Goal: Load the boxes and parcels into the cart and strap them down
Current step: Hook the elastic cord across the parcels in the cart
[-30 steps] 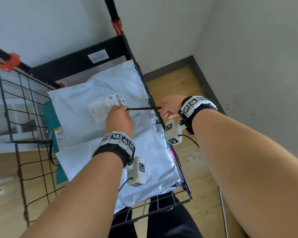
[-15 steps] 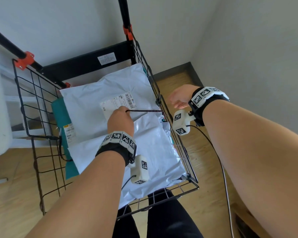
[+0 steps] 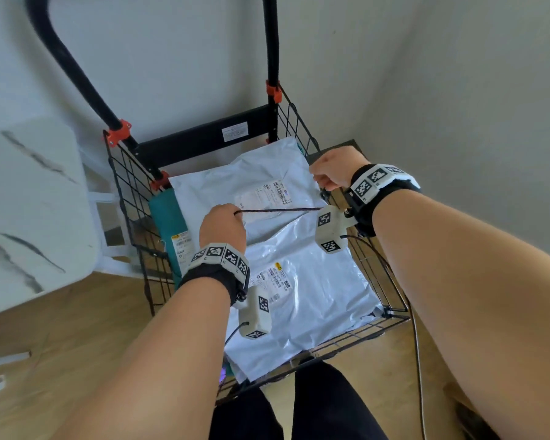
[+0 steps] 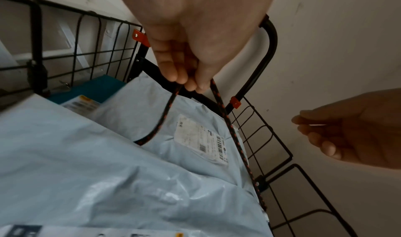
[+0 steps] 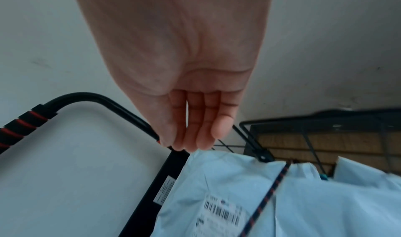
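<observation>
since a second ago the right hand (image 3: 332,168) is lifting clear of the cart's (image 3: 302,128) 3 o'clock wire wall, its grip loosely curled and holding nothing, while the left hand (image 3: 223,228) is pinching the cord (image 3: 278,210) taut over the white parcels (image 3: 299,300); one end probably hooked, the other going toward 9 o'clock.

Your cord (image 4: 235,138) is black flecked with orange-red. Your cart (image 3: 131,198) is black wire with orange clips (image 3: 118,137); its handle grip (image 5: 20,125) is black banded in red. The 2 top parcels (image 3: 315,300) are pale grey-white with white barcoded labels (image 3: 275,274). The parcel beneath (image 3: 169,214) is teal. The floor (image 3: 61,328) is light wood; the walls (image 3: 172,58) are off-white.
</observation>
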Tool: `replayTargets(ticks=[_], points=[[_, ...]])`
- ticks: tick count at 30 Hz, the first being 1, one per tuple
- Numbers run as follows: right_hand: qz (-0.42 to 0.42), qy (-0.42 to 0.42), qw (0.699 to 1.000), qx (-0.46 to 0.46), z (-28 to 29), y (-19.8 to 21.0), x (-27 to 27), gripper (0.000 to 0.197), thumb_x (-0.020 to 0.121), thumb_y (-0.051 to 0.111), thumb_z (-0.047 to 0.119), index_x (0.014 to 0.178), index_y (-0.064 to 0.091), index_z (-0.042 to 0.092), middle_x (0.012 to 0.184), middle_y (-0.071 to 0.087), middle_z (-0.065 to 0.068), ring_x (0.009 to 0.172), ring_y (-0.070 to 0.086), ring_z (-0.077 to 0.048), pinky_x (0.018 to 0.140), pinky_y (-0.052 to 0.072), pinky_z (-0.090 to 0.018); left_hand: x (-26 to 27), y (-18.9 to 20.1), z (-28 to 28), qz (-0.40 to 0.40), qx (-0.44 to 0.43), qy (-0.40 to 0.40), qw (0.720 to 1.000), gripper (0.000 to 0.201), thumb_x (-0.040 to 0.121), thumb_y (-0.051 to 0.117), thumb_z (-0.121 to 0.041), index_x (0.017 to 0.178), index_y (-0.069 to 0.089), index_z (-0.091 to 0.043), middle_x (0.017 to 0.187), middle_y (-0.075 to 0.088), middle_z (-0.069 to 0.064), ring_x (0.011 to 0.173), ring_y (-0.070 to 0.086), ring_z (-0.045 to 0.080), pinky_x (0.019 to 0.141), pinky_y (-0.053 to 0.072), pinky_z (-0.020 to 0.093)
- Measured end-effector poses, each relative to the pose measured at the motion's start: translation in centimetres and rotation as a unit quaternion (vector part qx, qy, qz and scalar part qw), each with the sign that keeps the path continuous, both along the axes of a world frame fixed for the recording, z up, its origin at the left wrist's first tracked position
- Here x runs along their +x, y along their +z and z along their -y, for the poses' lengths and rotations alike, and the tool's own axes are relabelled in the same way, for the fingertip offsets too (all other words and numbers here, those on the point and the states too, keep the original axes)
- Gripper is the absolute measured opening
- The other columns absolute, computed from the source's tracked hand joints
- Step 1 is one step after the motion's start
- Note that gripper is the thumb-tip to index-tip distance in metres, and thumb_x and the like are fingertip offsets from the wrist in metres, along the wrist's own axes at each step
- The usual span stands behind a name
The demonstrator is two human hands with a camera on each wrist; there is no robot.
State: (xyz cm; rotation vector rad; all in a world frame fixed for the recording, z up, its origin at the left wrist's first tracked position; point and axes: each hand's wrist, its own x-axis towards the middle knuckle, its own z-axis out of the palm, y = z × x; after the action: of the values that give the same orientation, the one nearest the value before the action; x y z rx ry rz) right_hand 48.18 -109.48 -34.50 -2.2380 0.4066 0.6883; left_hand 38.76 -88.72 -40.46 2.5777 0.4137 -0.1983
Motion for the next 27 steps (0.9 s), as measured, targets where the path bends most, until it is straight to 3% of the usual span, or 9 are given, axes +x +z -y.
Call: replayTargets(ticks=[7, 15, 22, 24, 27], points=[[-0.033, 0.046, 0.998, 0.004, -6.3, -1.4, -5.6, 0.025, 0.093, 0.058, 0.014, 0.109, 0.066, -0.004, 0.104, 0.071, -0.017, 0.082, 0.065, -0.020, 0.089, 0.057, -0.037, -3.5, 0.5, -5.3, 0.003, -0.023, -0.002, 1.000, 0.025, 0.097, 0.046, -0.017, 0.100, 0.068, -0.007, 0.098, 0.067, 0.013, 0.087, 0.061, 0.029, 0.071, 0.043, 0.031], [-0.073, 0.073, 0.994, 0.026, -12.1, -4.3, -9.1, 0.027, 0.089, 0.059, 0.011, 0.109, 0.067, -0.005, 0.084, 0.065, -0.013, 0.075, 0.060, -0.019, 0.088, 0.057, -0.035, -4.9, 1.8, -9.4, -0.001, -0.044, 0.032, 0.999, 0.025, 0.094, 0.050, -0.017, 0.099, 0.072, -0.006, 0.098, 0.069, 0.012, 0.091, 0.062, 0.030, 0.074, 0.044, 0.031], [-0.077, 0.156, 0.981, 0.084, -16.7, -6.7, -10.4, 0.028, 0.086, 0.067, 0.008, 0.115, 0.069, 0.011, 0.078, 0.066, -0.006, 0.075, 0.063, -0.018, 0.079, 0.058, -0.029, -5.5, 2.4, -10.4, -0.032, -0.075, 0.054, 0.995, 0.023, 0.092, 0.055, -0.027, 0.096, 0.074, -0.013, 0.089, 0.071, 0.004, 0.082, 0.061, 0.021, 0.068, 0.041, 0.026], [-0.085, 0.199, 0.972, 0.090, -17.9, -7.3, -10.9, 0.036, 0.086, 0.069, 0.010, 0.122, 0.065, 0.016, 0.082, 0.069, -0.006, 0.075, 0.065, -0.016, 0.074, 0.057, -0.025, -5.5, 2.5, -10.6, -0.039, -0.076, 0.047, 0.995, 0.023, 0.090, 0.056, -0.025, 0.089, 0.073, -0.010, 0.085, 0.070, 0.009, 0.079, 0.062, 0.024, 0.068, 0.046, 0.032], [-0.098, 0.245, 0.960, 0.098, -19.5, -8.0, -11.5, 0.048, 0.086, 0.070, 0.014, 0.132, 0.058, 0.019, 0.099, 0.072, -0.013, 0.087, 0.070, -0.021, 0.078, 0.057, -0.026, -5.6, 2.4, -11.0, -0.041, -0.103, 0.043, 0.993, 0.024, 0.087, 0.057, -0.024, 0.082, 0.072, -0.005, 0.079, 0.069, 0.014, 0.076, 0.064, 0.028, 0.071, 0.051, 0.037]])
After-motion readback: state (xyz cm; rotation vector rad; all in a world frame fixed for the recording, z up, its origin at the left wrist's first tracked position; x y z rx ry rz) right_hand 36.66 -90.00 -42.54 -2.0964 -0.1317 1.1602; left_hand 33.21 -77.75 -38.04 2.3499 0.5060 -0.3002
